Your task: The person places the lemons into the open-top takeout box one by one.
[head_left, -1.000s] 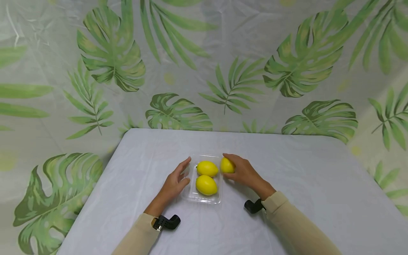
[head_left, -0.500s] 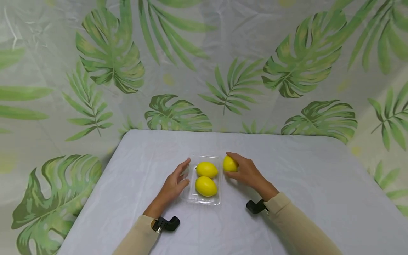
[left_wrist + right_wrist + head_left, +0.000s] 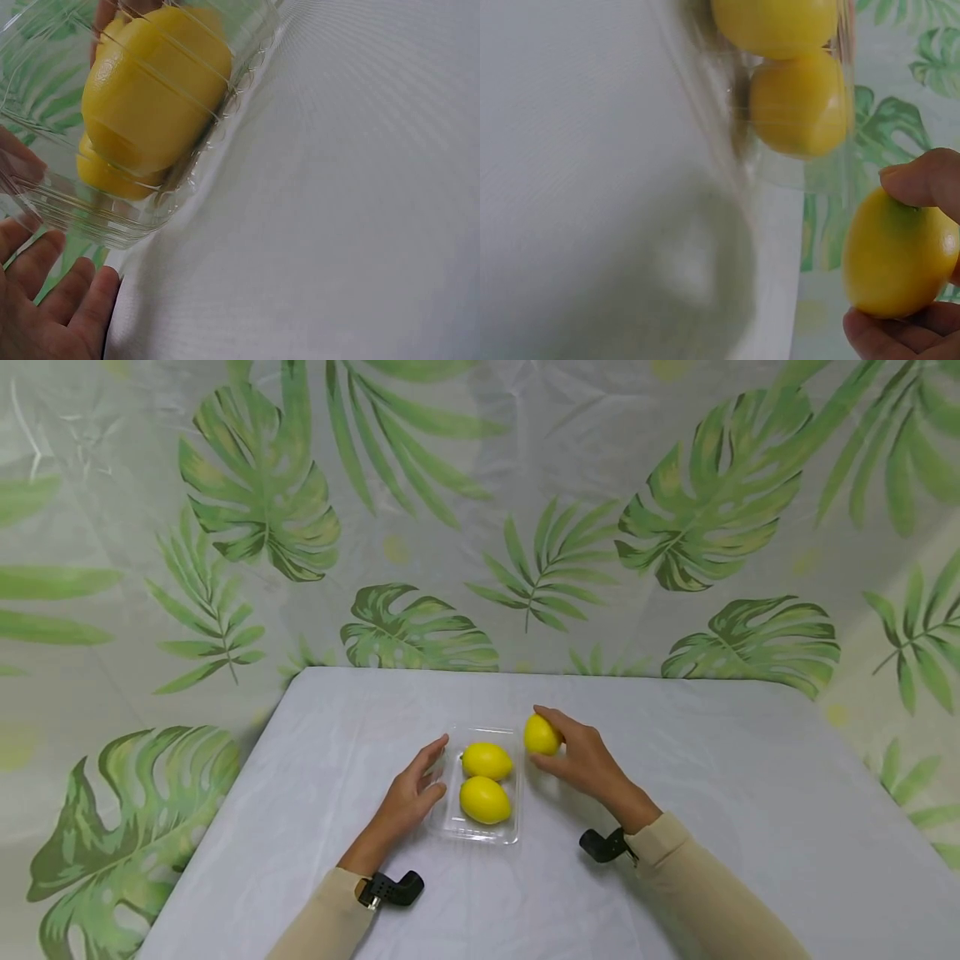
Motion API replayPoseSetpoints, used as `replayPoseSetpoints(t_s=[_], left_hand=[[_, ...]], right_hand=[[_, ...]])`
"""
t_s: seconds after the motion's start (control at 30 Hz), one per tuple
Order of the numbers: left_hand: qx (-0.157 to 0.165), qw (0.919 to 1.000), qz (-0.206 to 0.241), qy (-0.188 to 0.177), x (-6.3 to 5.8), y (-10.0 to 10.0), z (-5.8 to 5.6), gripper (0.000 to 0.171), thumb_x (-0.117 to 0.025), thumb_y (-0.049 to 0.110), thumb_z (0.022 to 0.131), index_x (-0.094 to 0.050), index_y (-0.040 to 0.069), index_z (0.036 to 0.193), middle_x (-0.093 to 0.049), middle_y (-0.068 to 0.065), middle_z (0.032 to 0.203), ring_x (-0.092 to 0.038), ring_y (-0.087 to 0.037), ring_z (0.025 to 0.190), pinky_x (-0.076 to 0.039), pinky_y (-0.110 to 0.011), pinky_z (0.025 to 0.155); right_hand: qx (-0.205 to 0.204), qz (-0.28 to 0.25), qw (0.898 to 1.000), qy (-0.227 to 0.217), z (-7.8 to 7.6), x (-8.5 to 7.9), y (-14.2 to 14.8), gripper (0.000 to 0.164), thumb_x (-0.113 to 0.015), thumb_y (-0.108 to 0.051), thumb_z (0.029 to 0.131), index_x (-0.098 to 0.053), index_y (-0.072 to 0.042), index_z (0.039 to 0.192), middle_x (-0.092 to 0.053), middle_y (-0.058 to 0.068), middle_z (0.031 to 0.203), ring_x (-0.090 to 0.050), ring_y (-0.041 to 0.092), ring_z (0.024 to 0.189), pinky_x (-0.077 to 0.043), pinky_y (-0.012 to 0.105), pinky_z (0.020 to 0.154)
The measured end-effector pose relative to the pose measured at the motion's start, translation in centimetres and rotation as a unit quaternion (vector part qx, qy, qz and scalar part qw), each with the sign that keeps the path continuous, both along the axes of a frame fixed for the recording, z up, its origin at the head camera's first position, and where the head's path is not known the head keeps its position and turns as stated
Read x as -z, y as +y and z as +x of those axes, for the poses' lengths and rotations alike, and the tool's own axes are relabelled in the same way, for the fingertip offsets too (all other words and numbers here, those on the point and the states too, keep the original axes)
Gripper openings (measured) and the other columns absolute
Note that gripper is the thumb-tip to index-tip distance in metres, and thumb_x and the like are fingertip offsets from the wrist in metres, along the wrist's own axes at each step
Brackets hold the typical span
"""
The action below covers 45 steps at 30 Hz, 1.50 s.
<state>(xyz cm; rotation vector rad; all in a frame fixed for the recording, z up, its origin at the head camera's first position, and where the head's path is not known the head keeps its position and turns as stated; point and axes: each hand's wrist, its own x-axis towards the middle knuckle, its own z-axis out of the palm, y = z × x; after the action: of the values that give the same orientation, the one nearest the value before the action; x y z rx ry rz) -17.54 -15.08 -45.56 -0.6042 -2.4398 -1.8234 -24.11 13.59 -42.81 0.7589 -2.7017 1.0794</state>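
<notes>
A clear plastic box (image 3: 480,836) stands on the table with two yellow lemons in it, a far lemon (image 3: 487,761) and a near lemon (image 3: 485,800). Along the box's left side lies my left hand (image 3: 408,793), thumb and fingers spread at its wall and holding nothing; the left wrist view shows its fingers (image 3: 79,292) by the box corner. My right hand (image 3: 588,756) pinches a third lemon (image 3: 541,735) between thumb and fingers, just right of the box's far corner. In the right wrist view this held lemon (image 3: 896,255) hangs above the table, its shadow on the cloth.
A white cloth covers the table (image 3: 675,777), whose far edge meets a hanging backdrop (image 3: 562,460) printed with green leaves. Each wrist wears a black camera, a left one (image 3: 397,887) and a right one (image 3: 602,846).
My right hand has carried its lemon slightly right, away from the box's edge, then up and toward the far side. The left hand and the two lemons in the box stay put.
</notes>
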Motion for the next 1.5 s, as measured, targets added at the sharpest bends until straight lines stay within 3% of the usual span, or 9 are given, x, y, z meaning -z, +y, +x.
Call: replayPoseSetpoints(t_s=[0.47,0.77,0.9,1.1,1.3,1.5], left_hand=[[0.001,1.0,-0.006,0.007,0.0,0.1,-0.1,0.063,-0.049,-0.01,0.089,-0.028,-0.004,0.148,-0.029,-0.022,0.153,-0.03,-0.037,0.14,-0.035,-0.052,0.108],[-0.003,0.9997,-0.019,0.015,-0.1,0.0,-0.1,0.063,-0.05,-0.009,0.09,-0.028,-0.004,0.149,-0.028,-0.021,0.154,-0.03,-0.038,0.14,-0.035,-0.052,0.108],[-0.006,0.9996,-0.023,0.015,0.8,0.0,-0.6,0.063,-0.051,-0.006,0.092,-0.026,-0.001,0.15,-0.026,-0.02,0.155,-0.03,-0.036,0.141,-0.033,-0.052,0.109],[-0.015,0.999,-0.043,0.0,2.7,-0.1,-1.5,0.063,-0.054,0.008,0.096,-0.027,0.011,0.152,-0.025,-0.007,0.158,-0.03,-0.027,0.142,-0.034,-0.047,0.111],[-0.023,0.9979,-0.059,-0.013,2.9,0.1,-1.4,0.061,-0.053,0.017,0.099,-0.026,0.013,0.153,-0.025,0.001,0.158,-0.029,-0.021,0.143,-0.033,-0.043,0.112],[-0.021,0.9981,-0.057,-0.011,2.9,0.3,-1.2,0.061,-0.05,0.022,0.101,-0.021,0.014,0.154,-0.025,-0.002,0.158,-0.029,-0.023,0.143,-0.032,-0.045,0.112]], right_hand=[[-0.033,-0.032,0.999,0.011,0.9,-1.3,-1.8,0.069,-0.077,-0.018,0.081,-0.046,-0.007,0.142,-0.058,0.007,0.131,-0.06,0.018,0.104,-0.053,0.036,0.092],[-0.052,-0.043,0.998,-0.01,1.1,-1.4,-3.3,0.067,-0.076,-0.019,0.082,-0.047,-0.006,0.142,-0.055,0.007,0.136,-0.058,0.019,0.113,-0.052,0.036,0.094],[-0.061,-0.047,0.997,-0.014,1.2,-1.4,-4.0,0.067,-0.077,-0.022,0.082,-0.049,-0.007,0.14,-0.054,0.005,0.137,-0.058,0.018,0.114,-0.052,0.035,0.094],[-0.073,-0.047,0.996,-0.021,1.8,-1.4,-5.0,0.066,-0.077,-0.025,0.082,-0.05,-0.007,0.14,-0.057,0.004,0.134,-0.059,0.015,0.107,-0.052,0.033,0.094],[-0.081,-0.028,0.996,-0.004,2.4,-1.2,-6.0,0.067,-0.077,-0.029,0.081,-0.05,-0.01,0.14,-0.056,0.002,0.135,-0.058,0.014,0.103,-0.053,0.034,0.092],[-0.09,-0.021,0.996,0.003,2.6,-0.9,-6.8,0.066,-0.076,-0.029,0.082,-0.05,-0.012,0.14,-0.054,0.002,0.137,-0.058,0.016,0.111,-0.053,0.034,0.092]])
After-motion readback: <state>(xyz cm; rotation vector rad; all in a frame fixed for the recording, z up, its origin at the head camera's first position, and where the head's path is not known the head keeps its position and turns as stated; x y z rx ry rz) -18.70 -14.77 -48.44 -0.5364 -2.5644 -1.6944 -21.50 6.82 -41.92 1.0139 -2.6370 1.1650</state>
